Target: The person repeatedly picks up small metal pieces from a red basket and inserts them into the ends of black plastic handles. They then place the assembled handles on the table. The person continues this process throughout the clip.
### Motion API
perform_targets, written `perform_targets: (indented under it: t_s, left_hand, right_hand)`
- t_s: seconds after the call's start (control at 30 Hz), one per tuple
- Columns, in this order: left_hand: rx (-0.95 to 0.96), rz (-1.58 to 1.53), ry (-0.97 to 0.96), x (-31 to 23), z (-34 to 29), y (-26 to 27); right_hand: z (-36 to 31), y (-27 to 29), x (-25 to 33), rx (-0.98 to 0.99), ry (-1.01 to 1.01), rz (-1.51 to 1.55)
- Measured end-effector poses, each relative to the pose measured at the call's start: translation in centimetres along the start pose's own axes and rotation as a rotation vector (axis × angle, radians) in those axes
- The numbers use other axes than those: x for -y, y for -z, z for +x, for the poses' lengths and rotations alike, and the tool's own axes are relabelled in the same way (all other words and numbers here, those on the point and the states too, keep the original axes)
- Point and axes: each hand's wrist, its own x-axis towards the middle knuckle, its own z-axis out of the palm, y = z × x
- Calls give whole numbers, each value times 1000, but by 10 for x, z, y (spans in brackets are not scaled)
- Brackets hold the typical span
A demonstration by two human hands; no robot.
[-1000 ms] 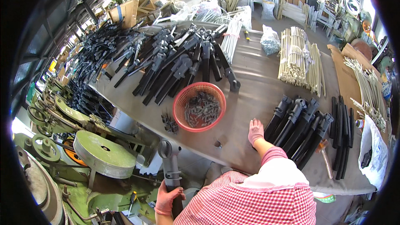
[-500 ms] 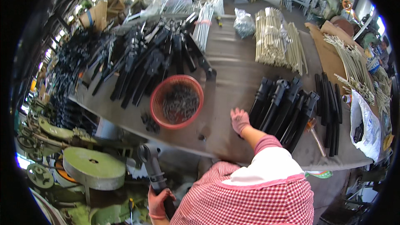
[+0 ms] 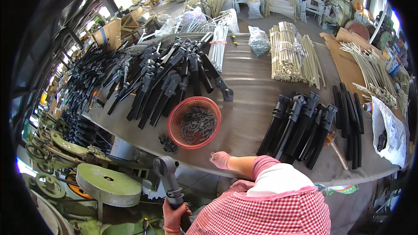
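At the lower left, my left hand [image 3: 173, 216] is wrapped round a black tube with a dark grey joint fitting [image 3: 167, 170] at its upper end, a round eye at the top. It is held upright off the table's near edge. My right hand [image 3: 221, 160] rests low at the table's front edge, fingers curled down; what they hold, if anything, is hidden. Just beyond it stands a red plastic basket [image 3: 216, 127] of small dark metal parts [image 3: 197, 124]. Several loose small parts [image 3: 167, 143] lie left of the basket.
Black tubes with joint fittings [image 3: 167, 89] are heaped at left; more tubes [image 3: 300, 122] lie at right beside a hammer [image 3: 336, 150] and plain black tubes [image 3: 348, 122]. Pale rod bundles [image 3: 285, 54] and a white bag [image 3: 389, 135] lie farther off. A green machine [image 3: 109, 182] stands at lower left.
My right hand has moved left and nearer, from beside the right tubes to where a small dark part lay, its fingers now curled. My left hand still holds the tube. The view has tilted up.
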Motion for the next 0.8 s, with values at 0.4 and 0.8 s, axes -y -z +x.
perform_targets:
  t_s: [0.4, 0.8]
  left_hand:
    - [-62, -109, -223, 6, -17, 19]
    - [-219, 173, -523, 3, -25, 20]
  right_hand:
    - [-44, 89, 84, -214, -230, 1285]
    - [-99, 141, 236, -96, 134, 1922]
